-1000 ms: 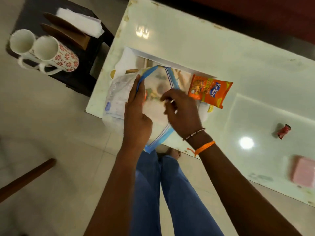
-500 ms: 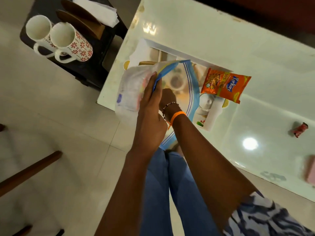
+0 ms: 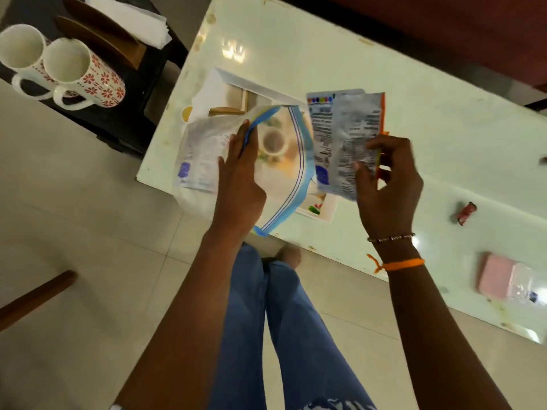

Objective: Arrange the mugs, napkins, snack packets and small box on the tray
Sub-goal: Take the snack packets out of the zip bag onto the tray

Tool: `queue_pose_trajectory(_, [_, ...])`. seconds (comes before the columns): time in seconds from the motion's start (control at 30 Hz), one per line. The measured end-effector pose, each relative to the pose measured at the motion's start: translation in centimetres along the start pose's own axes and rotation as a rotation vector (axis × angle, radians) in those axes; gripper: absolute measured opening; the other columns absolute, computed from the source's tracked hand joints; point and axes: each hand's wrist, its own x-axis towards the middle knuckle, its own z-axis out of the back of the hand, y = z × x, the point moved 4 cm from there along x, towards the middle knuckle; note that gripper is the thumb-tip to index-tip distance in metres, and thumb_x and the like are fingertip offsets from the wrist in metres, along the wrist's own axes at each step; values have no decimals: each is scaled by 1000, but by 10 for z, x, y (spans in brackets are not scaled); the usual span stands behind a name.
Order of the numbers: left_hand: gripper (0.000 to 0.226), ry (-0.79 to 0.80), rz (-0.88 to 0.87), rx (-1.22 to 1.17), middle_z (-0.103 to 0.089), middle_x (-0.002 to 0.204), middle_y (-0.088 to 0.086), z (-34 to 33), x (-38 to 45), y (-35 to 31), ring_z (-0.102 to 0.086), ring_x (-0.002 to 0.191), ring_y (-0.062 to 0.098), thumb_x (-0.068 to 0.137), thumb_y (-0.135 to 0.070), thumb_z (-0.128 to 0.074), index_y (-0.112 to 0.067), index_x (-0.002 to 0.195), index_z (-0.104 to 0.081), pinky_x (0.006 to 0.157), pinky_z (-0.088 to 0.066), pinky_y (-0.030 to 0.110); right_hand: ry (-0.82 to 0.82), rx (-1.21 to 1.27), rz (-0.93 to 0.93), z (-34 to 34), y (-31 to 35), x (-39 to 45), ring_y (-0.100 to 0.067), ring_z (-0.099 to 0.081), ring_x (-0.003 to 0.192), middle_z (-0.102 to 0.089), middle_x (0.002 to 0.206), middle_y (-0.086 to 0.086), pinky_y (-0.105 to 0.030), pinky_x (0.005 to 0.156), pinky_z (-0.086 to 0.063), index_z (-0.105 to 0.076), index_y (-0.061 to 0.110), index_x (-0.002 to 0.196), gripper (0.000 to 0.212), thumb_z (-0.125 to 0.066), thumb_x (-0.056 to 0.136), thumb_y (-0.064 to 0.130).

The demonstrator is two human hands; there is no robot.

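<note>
Right hand [image 3: 387, 187] pinches the snack packet [image 3: 344, 143], thumb and fingers [image 3: 362, 176] curled on its lower right corner. Packet is up off the bench [image 3: 414, 128], printed silver back facing me, orange edge on the far side. Long axis runs roughly away from me, tilted a bit.

Left hand [image 3: 241, 173] is flat, fingers straight, pressing on the clear zip bag [image 3: 278, 161] with the blue seal strip. Bag lies over the tray [image 3: 321, 213] at the near-left corner of the bench.

Key relation: the packet hangs just right of the bag and above the tray's right part. The drop spot lies down and slightly left of my right hand, so the right hand does it; the left only pins the bag.

Still off the tray: two mugs [image 3: 71, 72] and napkins [image 3: 130, 20] on the dark side table [image 3: 136, 113] far left, nearer my left hand. Pink small box [image 3: 497, 275] sits on the bench far right, nearer my right. Small red wrapper [image 3: 466, 213] lies between.
</note>
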Motion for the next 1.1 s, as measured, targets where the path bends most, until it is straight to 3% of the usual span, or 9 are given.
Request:
queue_pose_trajectory(0.1, [78, -88, 47, 42, -26, 151, 10, 12, 0, 4, -26, 139, 14, 72, 25, -36, -8, 142, -24, 116, -24, 46, -108, 8, 17, 17, -13, -8, -1, -51, 84, -48, 93, 23, -6, 68, -43, -49, -1, 103, 29, -57, 75, -2])
queue_pose_trajectory(0.27, [79, -90, 35, 11, -28, 150, 9, 22, -5, 2, -8, 100, -36, 70, 29, -34, -6, 140, -27, 97, -16, -6, -6, -353, 136, -3, -42, -28, -28, -60, 81, -66, 92, -13, -31, 67, -49, -56, 6, 102, 33, -50, 71, -4])
queue_pose_trajectory(0.47, [82, -32, 57, 104, -26, 152, 5, 18, -12, 5, -22, 139, 10, 71, 27, -36, -12, 142, -25, 115, -24, 47, 416, -788, 442, -78, -78, -47, -32, -66, 79, -72, 90, -12, -40, 69, -53, -67, 11, 90, 23, -56, 73, -1])
queue_pose_trajectory(0.57, [84, 14, 25, 102, -26, 152, 4, 12, -14, 14, -24, 140, 21, 72, 26, -37, -15, 143, -22, 116, -24, 41, 609, -952, 357, -98, -102, -52, -34, -65, 86, -69, 97, -15, -41, 72, -54, -66, 9, 93, 27, -59, 69, -3])
queue_pose_trajectory(0.63, [84, 4, 25, 96, -27, 151, 3, 10, -16, 19, -26, 139, 18, 73, 25, -38, -17, 144, -22, 111, -23, 15, 682, -1010, 271, -103, -115, -54, -36, -59, 102, -64, 111, -16, -45, 83, -51, -62, 9, 103, 35, -67, 70, -3])
queue_pose_trajectory(0.77, [80, -37, 0, 30, -27, 151, 5, 13, -22, 16, -21, 140, 12, 72, 25, -37, -11, 143, -25, 104, -17, 1, 677, -843, 67, -99, -112, -60, -36, -35, 128, -47, 136, -10, -49, 103, -30, -51, 14, 124, 50, -55, 77, -1])
queue_pose_trajectory(0.9, [76, -200, -32, -38, -32, 135, -8, 35, -31, 14, -19, 121, -15, 71, 25, -33, -8, 139, -31, 97, -19, -6, 216, -439, 46, -72, -32, -49, -40, -53, 99, -64, 103, -18, -35, 83, -34, -65, 6, 94, 28, -53, 73, -8])
queue_pose_trajectory(0.97, [75, -285, 0, -85, -35, 140, -6, 50, -34, 17, -23, 127, -9, 73, 23, -32, -10, 140, -33, 106, -29, 9, 117, -172, 166, -65, 20, -48, -34, -56, 84, -62, 86, -19, -30, 75, -36, -64, 3, 81, 19, -53, 72, -9])
queue_pose_trajectory(1.1, [63, -380, 23, -144, -40, 143, 12, 79, -36, 12, -37, 134, 20, 81, 15, -38, -12, 138, -37, 102, -46, 43, 350, 96, 102, -106, 84, -49, -24, -59, 89, -59, 94, -19, -28, 78, -48, -64, 0, 88, 20, -49, 77, -6])
